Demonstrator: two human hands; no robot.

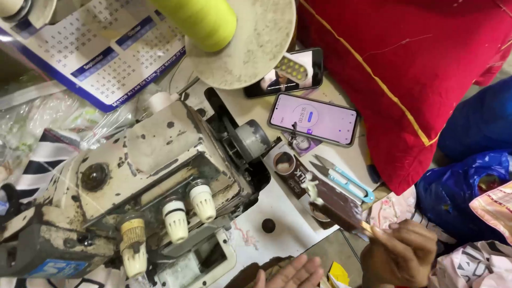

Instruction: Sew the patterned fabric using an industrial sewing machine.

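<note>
My right hand (pixel 400 256) is at the lower right, closed on the wooden stick of a chocolate-coated ice cream bar (pixel 337 201) that points up and left, with a bite showing pale filling near its tip. My left hand (pixel 292 273) lies at the bottom edge with fingers spread, palm up, holding nothing. It rests just below the white table of a worn cream sewing machine (pixel 154 176) with three tension knobs.
Two phones (pixel 313 118) lie on the table. Small blue-handled thread snips (pixel 341 178) sit beside a brown wrapper (pixel 290 170). A yellow-green thread cone (pixel 202 21) stands on a round base. Red cloth (pixel 405 69) fills the upper right, a calendar (pixel 101 53) the upper left.
</note>
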